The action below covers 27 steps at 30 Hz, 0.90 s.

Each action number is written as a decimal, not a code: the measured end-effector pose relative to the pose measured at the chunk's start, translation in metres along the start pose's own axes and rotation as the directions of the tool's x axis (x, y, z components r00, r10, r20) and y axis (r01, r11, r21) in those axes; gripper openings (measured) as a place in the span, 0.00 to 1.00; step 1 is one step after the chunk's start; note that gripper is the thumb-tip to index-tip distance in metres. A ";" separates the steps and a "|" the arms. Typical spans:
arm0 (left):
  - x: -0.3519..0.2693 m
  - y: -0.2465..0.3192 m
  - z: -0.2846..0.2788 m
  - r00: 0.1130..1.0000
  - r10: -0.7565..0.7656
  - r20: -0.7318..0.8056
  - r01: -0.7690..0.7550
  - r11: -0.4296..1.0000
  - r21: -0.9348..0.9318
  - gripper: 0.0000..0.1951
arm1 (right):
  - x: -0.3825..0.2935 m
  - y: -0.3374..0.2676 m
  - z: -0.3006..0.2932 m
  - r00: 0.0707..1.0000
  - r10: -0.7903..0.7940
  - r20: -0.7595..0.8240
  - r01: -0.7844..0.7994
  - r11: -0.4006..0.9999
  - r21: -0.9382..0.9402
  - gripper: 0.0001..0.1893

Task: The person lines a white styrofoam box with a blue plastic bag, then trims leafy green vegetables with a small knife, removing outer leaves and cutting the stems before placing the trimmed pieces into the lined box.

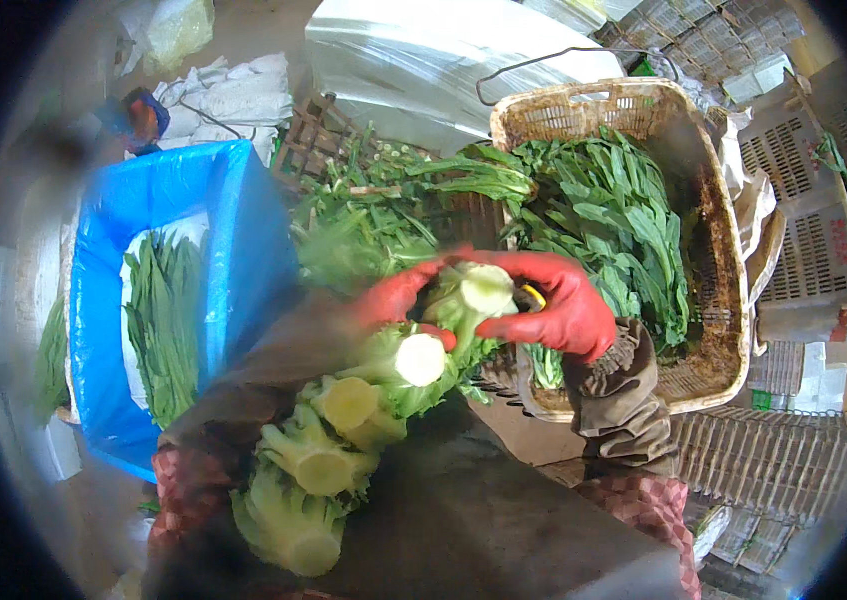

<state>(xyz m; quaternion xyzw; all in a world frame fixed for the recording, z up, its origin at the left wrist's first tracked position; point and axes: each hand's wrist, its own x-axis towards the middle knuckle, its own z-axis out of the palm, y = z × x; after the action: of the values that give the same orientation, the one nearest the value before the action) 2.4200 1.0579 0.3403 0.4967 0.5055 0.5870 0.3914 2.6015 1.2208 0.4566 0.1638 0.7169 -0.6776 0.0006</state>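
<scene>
My left hand (395, 295), in a red rubber glove, curls around a leafy lettuce head (477, 298) from the left. My right hand (563, 315), gloved the same way, grips that head from the right, its pale cut stem end facing me. A small yellow-edged object (535, 297) shows by the right palm; what it is I cannot tell. Several more lettuce heads lie in a slanting row along my left forearm, cut ends towards me: a bright white stem end (420, 360) is nearest the hands, and a yellowish one (352, 403) follows. Part of the left hand is hidden behind the lettuce.
A blue-lined box (217, 300) with long green leaves (160, 322) stands left. To the right, a stained plastic basket (723, 300) with a wire handle holds leafy greens (611, 217). Loose trimmings (363, 232) lie beyond my hands. Stacked crates (783, 180) stand far right.
</scene>
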 end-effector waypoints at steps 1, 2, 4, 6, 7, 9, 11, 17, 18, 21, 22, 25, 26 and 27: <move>0.000 0.001 0.002 0.939 -0.320 0.126 0.341 0.916 -0.214 0.59 | 0.003 -0.003 0.006 0.994 0.069 -0.082 -0.062 0.994 0.086 0.47; -0.002 0.001 0.001 0.897 -0.432 0.094 0.442 0.887 -0.134 0.57 | 0.005 -0.003 0.014 0.991 0.059 -0.117 -0.049 0.995 0.091 0.49; -0.010 -0.003 -0.001 0.886 -0.462 0.039 0.453 0.844 -0.288 0.55 | 0.009 -0.003 0.028 0.980 -0.054 -0.192 0.060 0.998 0.022 0.49; -0.022 -0.005 -0.006 0.927 -0.370 -0.060 0.353 0.916 -0.190 0.52 | 0.016 -0.003 0.039 0.970 -0.033 -0.240 -0.008 0.986 -0.168 0.43; -0.027 -0.005 -0.008 0.964 -0.252 -0.088 0.243 0.965 -0.100 0.53 | 0.020 -0.003 0.040 0.974 0.022 -0.227 -0.067 0.980 -0.190 0.42; -0.033 -0.003 -0.014 0.985 -0.140 -0.105 0.147 0.987 0.061 0.46 | 0.022 -0.001 0.038 0.891 0.057 -0.450 -0.116 0.988 -0.104 0.38; -0.033 -0.001 -0.018 0.981 -0.092 -0.168 0.123 0.975 0.185 0.40 | 0.023 0.004 0.038 0.843 -0.104 -0.527 -0.039 0.967 -0.254 0.38; -0.038 -0.021 -0.016 0.993 -0.054 -0.109 -0.049 0.641 -0.766 0.41 | 0.031 0.008 0.056 0.940 -0.339 0.027 0.323 0.865 -0.384 0.36; -0.043 -0.032 -0.016 0.984 -0.128 0.126 0.153 0.229 -0.961 0.44 | 0.037 0.011 0.061 0.983 -0.180 -0.041 0.169 0.967 -0.191 0.40; -0.063 -0.075 -0.022 0.967 -0.158 0.198 0.169 -0.177 -0.970 0.43 | 0.057 0.040 0.083 0.975 -0.220 -0.038 0.222 0.933 0.282 0.54; -0.065 -0.086 -0.028 0.963 -0.226 0.147 0.113 -0.157 -0.981 0.41 | 0.065 0.058 0.092 0.965 -0.253 -0.071 0.262 0.924 0.279 0.59; -0.068 -0.082 -0.052 0.904 -0.410 0.122 0.272 0.333 -0.903 0.39 | 0.071 0.131 0.139 0.995 0.037 0.092 -0.067 0.935 0.349 0.52; -0.069 -0.066 -0.063 0.877 -0.472 0.087 0.338 0.479 -0.810 0.38 | 0.067 0.157 0.146 0.974 0.111 0.199 -0.179 0.914 0.365 0.49; -0.071 -0.044 -0.074 0.850 -0.525 0.042 0.406 0.602 -0.688 0.37 | 0.059 0.181 0.161 0.976 0.088 0.201 -0.173 0.873 0.456 0.47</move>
<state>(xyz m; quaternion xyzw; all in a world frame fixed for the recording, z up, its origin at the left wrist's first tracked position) 2.3594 0.9828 0.2840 0.1208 0.4001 0.6445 0.6403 2.5524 1.0835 0.2542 0.1473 0.5155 -0.8413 0.0694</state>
